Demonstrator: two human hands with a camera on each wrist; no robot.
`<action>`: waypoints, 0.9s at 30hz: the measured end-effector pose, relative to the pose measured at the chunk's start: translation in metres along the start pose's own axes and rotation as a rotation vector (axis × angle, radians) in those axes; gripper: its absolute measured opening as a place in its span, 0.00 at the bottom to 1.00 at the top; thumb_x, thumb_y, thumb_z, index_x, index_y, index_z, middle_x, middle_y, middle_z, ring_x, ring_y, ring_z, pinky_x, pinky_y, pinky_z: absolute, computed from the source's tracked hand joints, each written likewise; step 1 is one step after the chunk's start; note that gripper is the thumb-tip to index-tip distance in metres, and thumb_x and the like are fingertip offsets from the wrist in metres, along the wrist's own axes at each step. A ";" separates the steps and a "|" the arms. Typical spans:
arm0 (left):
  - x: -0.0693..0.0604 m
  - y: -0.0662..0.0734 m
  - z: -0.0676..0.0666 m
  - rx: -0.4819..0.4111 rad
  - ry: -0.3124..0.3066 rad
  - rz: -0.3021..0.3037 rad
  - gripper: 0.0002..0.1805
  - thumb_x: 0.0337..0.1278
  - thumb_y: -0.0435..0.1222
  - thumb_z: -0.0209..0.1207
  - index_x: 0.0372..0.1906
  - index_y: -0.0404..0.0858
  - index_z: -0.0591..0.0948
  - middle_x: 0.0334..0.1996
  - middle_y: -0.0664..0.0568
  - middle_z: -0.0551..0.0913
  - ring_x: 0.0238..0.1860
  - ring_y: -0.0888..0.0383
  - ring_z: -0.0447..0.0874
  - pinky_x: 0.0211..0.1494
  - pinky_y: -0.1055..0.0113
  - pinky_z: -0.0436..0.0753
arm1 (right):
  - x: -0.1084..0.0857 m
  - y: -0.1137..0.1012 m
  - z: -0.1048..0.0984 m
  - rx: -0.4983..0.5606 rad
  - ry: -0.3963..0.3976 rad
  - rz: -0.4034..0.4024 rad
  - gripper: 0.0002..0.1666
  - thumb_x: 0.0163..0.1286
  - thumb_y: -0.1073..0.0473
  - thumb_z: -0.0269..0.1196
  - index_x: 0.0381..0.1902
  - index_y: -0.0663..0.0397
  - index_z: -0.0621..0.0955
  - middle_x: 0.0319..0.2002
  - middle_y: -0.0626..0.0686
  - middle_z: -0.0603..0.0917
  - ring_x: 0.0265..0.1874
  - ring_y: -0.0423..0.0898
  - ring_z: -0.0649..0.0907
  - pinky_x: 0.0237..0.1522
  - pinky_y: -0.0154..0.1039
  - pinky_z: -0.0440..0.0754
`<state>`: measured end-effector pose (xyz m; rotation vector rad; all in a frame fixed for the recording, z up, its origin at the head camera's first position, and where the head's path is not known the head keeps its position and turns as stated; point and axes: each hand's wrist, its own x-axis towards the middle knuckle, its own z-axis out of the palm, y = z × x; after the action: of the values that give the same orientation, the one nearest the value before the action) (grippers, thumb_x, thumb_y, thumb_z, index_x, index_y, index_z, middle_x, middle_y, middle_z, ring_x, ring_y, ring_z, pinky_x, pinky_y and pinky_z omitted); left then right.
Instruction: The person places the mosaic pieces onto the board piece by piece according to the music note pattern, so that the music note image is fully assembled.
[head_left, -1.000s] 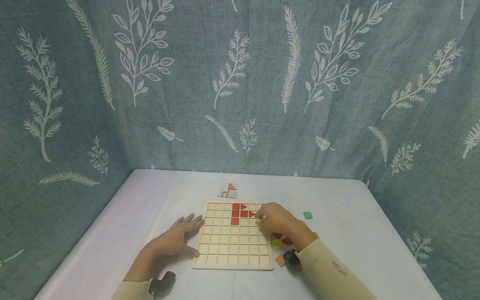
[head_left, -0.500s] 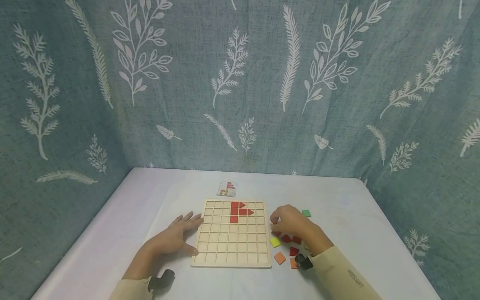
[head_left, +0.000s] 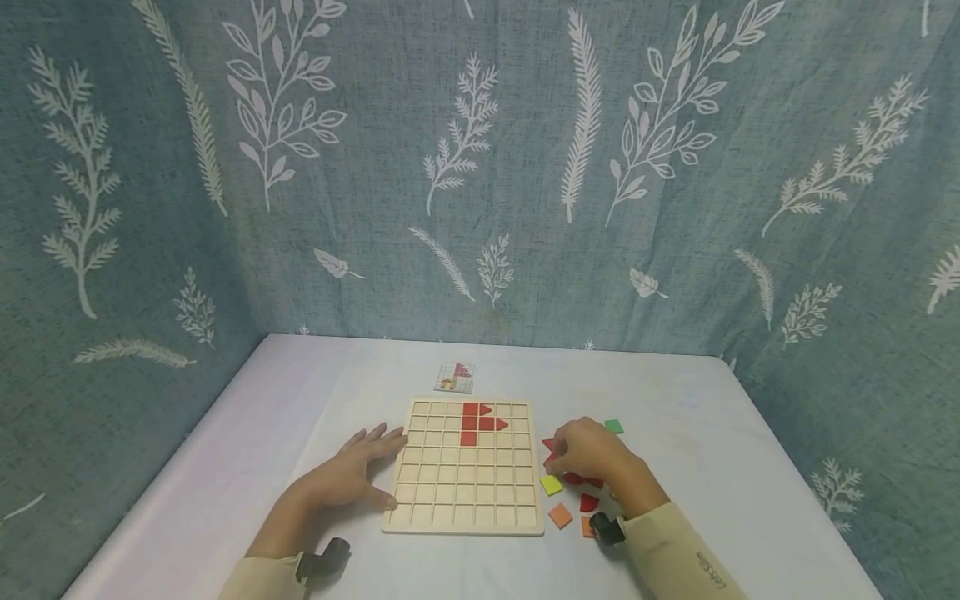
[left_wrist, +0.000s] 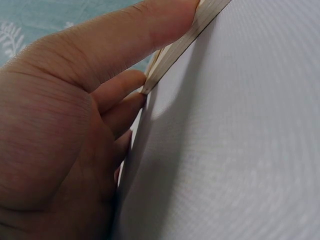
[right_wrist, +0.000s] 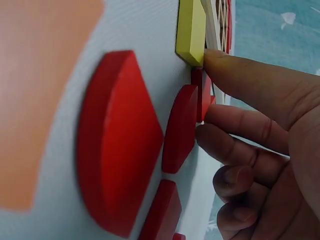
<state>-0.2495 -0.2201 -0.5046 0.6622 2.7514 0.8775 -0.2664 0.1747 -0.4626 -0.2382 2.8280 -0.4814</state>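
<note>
A wooden grid board (head_left: pixel 465 487) lies in the middle of the table in the head view. Near its top, red tiles (head_left: pixel 469 423) fill several cells, two of them triangles. My left hand (head_left: pixel 348 475) rests at the board's left edge, fingers spread; in the left wrist view its thumb (left_wrist: pixel 165 22) touches the wooden rim. To the board's right, my right hand (head_left: pixel 596 454) is down among loose red pieces. The right wrist view has its thumb and forefinger pinching a red tile (right_wrist: pixel 201 95), whose outline is partly hidden, beside a yellow tile (right_wrist: pixel 192 32).
A small pattern card (head_left: pixel 454 377) lies behind the board. Loose around the right hand are a green tile (head_left: pixel 614 427), an orange tile (head_left: pixel 560 516) and red quarter-round pieces (right_wrist: pixel 120 145). A leaf-patterned cloth (head_left: pixel 465 167) stands behind the white table (head_left: pixel 360 375).
My right hand has left the red triangle on the board, moved right to the loose pieces, and come down on a red tile. The left hand keeps its place.
</note>
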 end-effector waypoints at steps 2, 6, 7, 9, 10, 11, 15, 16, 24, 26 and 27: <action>0.000 0.000 0.000 0.000 -0.001 0.001 0.62 0.22 0.61 0.74 0.72 0.41 0.66 0.74 0.50 0.58 0.76 0.45 0.41 0.75 0.46 0.35 | 0.001 0.000 0.001 -0.017 0.004 0.003 0.17 0.51 0.47 0.76 0.34 0.49 0.85 0.28 0.45 0.79 0.28 0.45 0.76 0.29 0.40 0.79; 0.001 -0.001 0.000 -0.001 -0.004 -0.002 0.62 0.22 0.60 0.74 0.72 0.42 0.66 0.74 0.50 0.58 0.76 0.45 0.41 0.75 0.47 0.35 | 0.002 0.000 0.001 -0.037 0.013 0.008 0.15 0.52 0.49 0.75 0.33 0.49 0.85 0.28 0.45 0.79 0.28 0.45 0.76 0.30 0.40 0.80; 0.001 -0.001 0.000 0.000 -0.005 -0.005 0.62 0.22 0.60 0.74 0.72 0.42 0.66 0.74 0.50 0.58 0.76 0.45 0.41 0.75 0.47 0.35 | 0.002 -0.001 0.001 -0.033 0.014 0.011 0.14 0.52 0.50 0.75 0.33 0.49 0.85 0.28 0.45 0.79 0.27 0.45 0.76 0.29 0.40 0.80; 0.000 0.000 0.001 0.004 -0.007 -0.013 0.62 0.22 0.60 0.74 0.72 0.42 0.66 0.74 0.50 0.58 0.76 0.46 0.41 0.75 0.47 0.35 | 0.002 -0.002 0.002 -0.012 0.016 0.026 0.13 0.52 0.51 0.74 0.33 0.49 0.85 0.27 0.46 0.79 0.27 0.45 0.77 0.28 0.39 0.80; 0.000 0.000 0.001 0.004 -0.009 -0.017 0.62 0.22 0.61 0.74 0.73 0.42 0.66 0.74 0.50 0.58 0.76 0.46 0.41 0.75 0.47 0.35 | 0.002 -0.003 0.002 0.003 0.018 0.031 0.13 0.52 0.51 0.74 0.33 0.49 0.85 0.27 0.46 0.79 0.27 0.45 0.76 0.27 0.39 0.80; 0.000 0.000 0.000 0.000 -0.010 -0.021 0.62 0.22 0.60 0.74 0.72 0.43 0.66 0.74 0.50 0.58 0.76 0.46 0.40 0.75 0.47 0.35 | 0.002 -0.003 0.002 0.024 0.020 0.026 0.12 0.53 0.51 0.74 0.33 0.49 0.85 0.27 0.46 0.79 0.26 0.45 0.77 0.26 0.39 0.79; -0.001 0.002 0.000 -0.025 -0.008 -0.032 0.61 0.21 0.60 0.75 0.72 0.44 0.67 0.74 0.51 0.58 0.76 0.45 0.40 0.75 0.46 0.34 | 0.002 -0.010 0.001 0.113 0.023 -0.014 0.10 0.55 0.52 0.72 0.32 0.48 0.85 0.27 0.46 0.80 0.22 0.46 0.78 0.22 0.39 0.79; -0.001 0.002 -0.001 -0.033 -0.007 -0.033 0.61 0.21 0.60 0.75 0.72 0.44 0.67 0.74 0.51 0.58 0.76 0.45 0.40 0.75 0.46 0.34 | 0.002 -0.012 0.001 0.122 0.027 -0.036 0.09 0.55 0.52 0.72 0.31 0.48 0.85 0.27 0.45 0.80 0.22 0.45 0.78 0.21 0.39 0.79; -0.001 0.001 -0.001 -0.019 -0.017 -0.014 0.61 0.24 0.61 0.74 0.73 0.44 0.66 0.75 0.52 0.58 0.76 0.45 0.40 0.75 0.46 0.34 | 0.022 -0.031 0.000 0.009 0.093 -0.223 0.07 0.57 0.51 0.71 0.31 0.46 0.87 0.28 0.40 0.82 0.28 0.42 0.77 0.36 0.42 0.81; -0.001 0.001 -0.001 -0.019 -0.017 -0.009 0.61 0.24 0.61 0.74 0.73 0.44 0.66 0.74 0.51 0.58 0.76 0.45 0.40 0.75 0.46 0.34 | 0.027 -0.037 0.002 0.001 0.096 -0.236 0.07 0.57 0.49 0.71 0.30 0.44 0.86 0.27 0.40 0.82 0.28 0.41 0.77 0.36 0.41 0.81; -0.002 0.002 -0.002 -0.020 -0.016 -0.009 0.61 0.24 0.61 0.74 0.73 0.43 0.66 0.74 0.51 0.58 0.76 0.45 0.40 0.75 0.46 0.34 | 0.029 -0.039 0.003 0.001 0.094 -0.249 0.07 0.58 0.49 0.71 0.28 0.44 0.86 0.25 0.40 0.81 0.27 0.41 0.77 0.34 0.41 0.80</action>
<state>-0.2479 -0.2202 -0.5022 0.6499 2.7256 0.8930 -0.2887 0.1311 -0.4586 -0.5867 2.9032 -0.5584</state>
